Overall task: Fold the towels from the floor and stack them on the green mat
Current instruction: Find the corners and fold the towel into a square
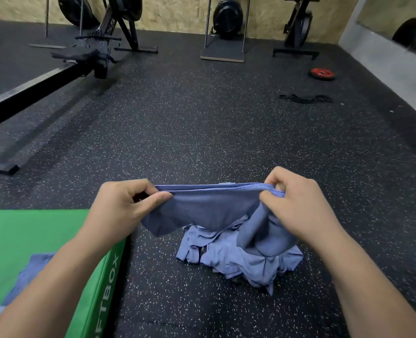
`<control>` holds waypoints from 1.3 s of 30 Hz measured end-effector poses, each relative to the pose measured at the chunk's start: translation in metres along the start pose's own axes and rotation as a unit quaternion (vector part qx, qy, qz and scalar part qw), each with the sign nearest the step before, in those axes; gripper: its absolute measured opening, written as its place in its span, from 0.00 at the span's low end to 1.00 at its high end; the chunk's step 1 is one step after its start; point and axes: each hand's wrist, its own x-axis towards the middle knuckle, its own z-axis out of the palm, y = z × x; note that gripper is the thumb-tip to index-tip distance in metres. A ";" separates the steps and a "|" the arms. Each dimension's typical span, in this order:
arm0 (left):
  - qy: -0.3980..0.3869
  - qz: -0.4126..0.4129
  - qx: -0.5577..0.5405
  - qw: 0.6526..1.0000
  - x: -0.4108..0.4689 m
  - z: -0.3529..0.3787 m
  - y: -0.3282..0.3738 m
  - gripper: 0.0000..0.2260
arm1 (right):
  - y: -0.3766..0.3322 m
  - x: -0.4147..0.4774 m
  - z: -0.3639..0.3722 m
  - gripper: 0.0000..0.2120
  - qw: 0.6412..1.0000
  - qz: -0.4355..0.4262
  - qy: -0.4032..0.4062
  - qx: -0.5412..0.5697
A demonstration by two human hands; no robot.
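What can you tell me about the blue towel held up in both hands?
The blue-grey cloth towel looks thin and soft. It is doubled over, its top edges stretched level between the left hand and the right hand, each pinching a corner. The middle sags and the right side hangs lowest, over the crumpled pile of blue towels on the speckled black floor; contact there is unclear.

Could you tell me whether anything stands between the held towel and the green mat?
Nothing visible does: the held towel, pinched by the left hand and right hand, hangs just right of the green mat, only floor between.
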 end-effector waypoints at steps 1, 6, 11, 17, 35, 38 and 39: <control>0.017 -0.002 -0.008 1.000 0.000 -0.001 0.003 0.13 | 0.000 0.001 0.000 0.04 1.000 0.005 0.002 0.000; 0.049 -0.023 -0.038 0.998 0.000 -0.003 0.002 0.15 | 0.001 0.002 0.000 0.04 1.000 0.024 0.009 0.000; -0.053 -0.067 -0.103 0.991 0.002 -0.006 -0.007 0.10 | 0.006 0.004 -0.002 0.03 0.998 0.060 0.008 -0.019; -0.031 -0.059 -0.061 0.996 0.000 -0.003 -0.006 0.12 | 0.011 0.005 -0.001 0.05 0.995 0.082 -0.018 -0.050; 0.034 -0.140 -0.271 0.952 0.006 0.009 0.007 0.13 | 0.016 0.005 0.005 0.05 0.996 0.072 -0.028 -0.049; 0.000 -0.148 -0.291 0.945 0.004 0.010 0.010 0.11 | 0.015 0.002 0.010 0.06 0.997 0.056 -0.028 -0.033; -0.015 -0.154 -0.290 0.945 0.003 0.013 0.010 0.10 | 0.015 0.000 0.013 0.07 0.998 0.052 -0.032 -0.031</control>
